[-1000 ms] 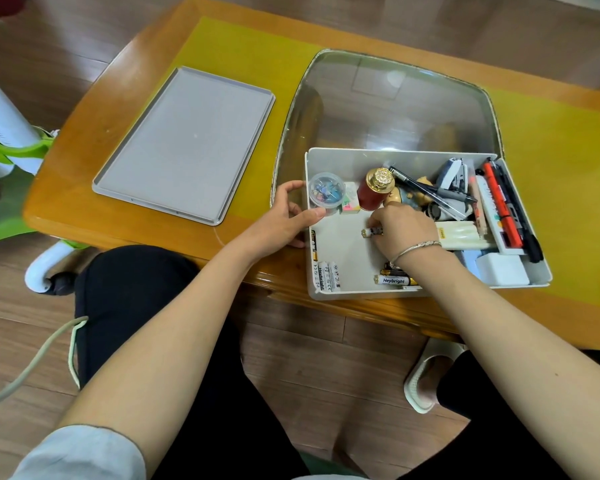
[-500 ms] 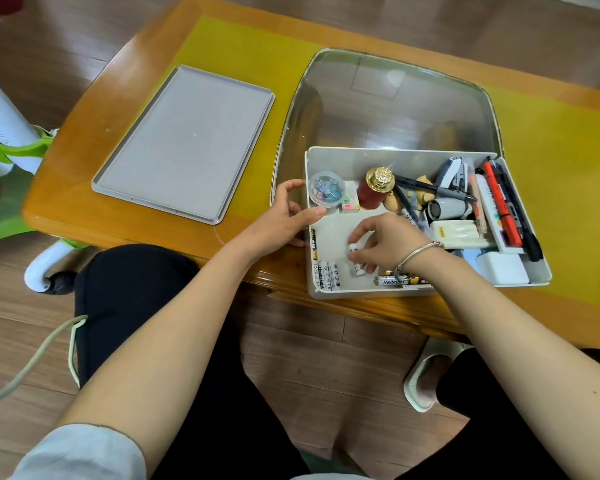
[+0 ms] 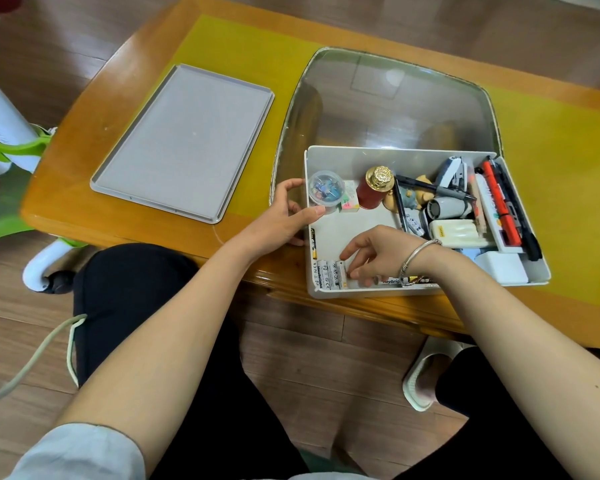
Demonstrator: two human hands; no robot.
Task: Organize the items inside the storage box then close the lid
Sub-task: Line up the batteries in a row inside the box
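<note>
My left hand (image 3: 284, 216) grips the left wall of the storage box (image 3: 326, 157), thumb hooked over the rim on the inside and fingers curled against the outside. My right hand (image 3: 378, 254) reaches down into the box with its fingers bent, the fingertips (image 3: 352, 271) pinching a white battery (image 3: 342, 275) that lies at the right end of a short row of batteries (image 3: 326, 276) in the near left corner. A bracelet (image 3: 417, 258) circles that wrist. The box sits on the surface (image 3: 551, 168) just in front of me, under both hands. Beyond my left thumb stands a small clear tub of clips (image 3: 326, 188), then a red jar with a gold cap (image 3: 374, 188), with pens and markers (image 3: 503, 202) crowded along the right side. The clear lid (image 3: 388, 98) stands open behind the box, and a grey tray (image 3: 184, 140) lies well to the left.
</note>
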